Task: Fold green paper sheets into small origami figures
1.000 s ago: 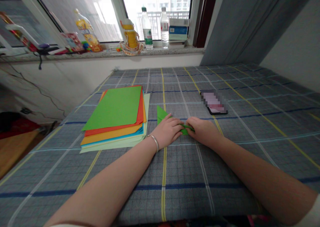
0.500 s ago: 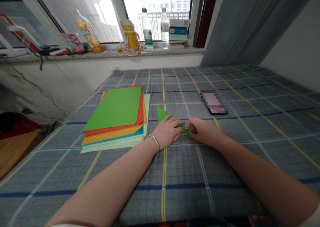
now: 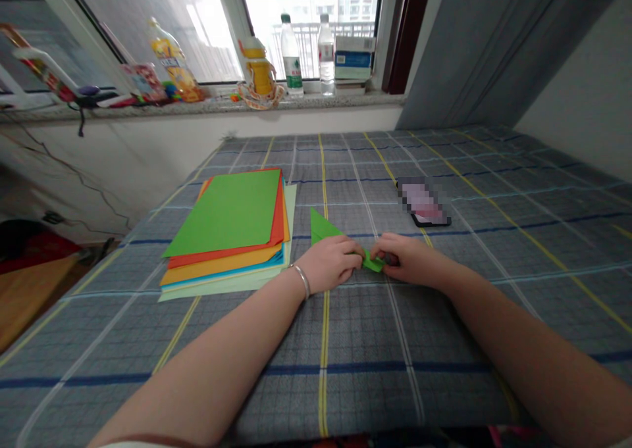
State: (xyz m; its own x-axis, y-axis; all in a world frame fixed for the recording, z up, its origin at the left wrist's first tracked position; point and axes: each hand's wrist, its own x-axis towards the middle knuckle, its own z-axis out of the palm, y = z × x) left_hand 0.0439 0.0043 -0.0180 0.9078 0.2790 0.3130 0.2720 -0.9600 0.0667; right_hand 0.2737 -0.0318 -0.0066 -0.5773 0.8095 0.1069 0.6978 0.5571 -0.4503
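A folded green paper piece (image 3: 323,228) lies on the checked cloth, its far corner pointing away from me. My left hand (image 3: 332,262), a bangle on the wrist, pinches the paper's near part with curled fingers. My right hand (image 3: 409,258) pinches the same paper from the right, where a small green tip (image 3: 372,262) shows between the two hands. Most of the near part of the paper is hidden under my fingers.
A stack of coloured paper sheets (image 3: 232,231), green on top, lies left of my hands. A phone (image 3: 423,202) rests to the far right of them. The windowsill (image 3: 207,106) holds bottles (image 3: 291,56), a box and clutter. The table's left edge drops to the floor.
My left hand has curled from flat on the paper into a pinch. Both hands have drawn slightly apart, showing a small green tip between them.
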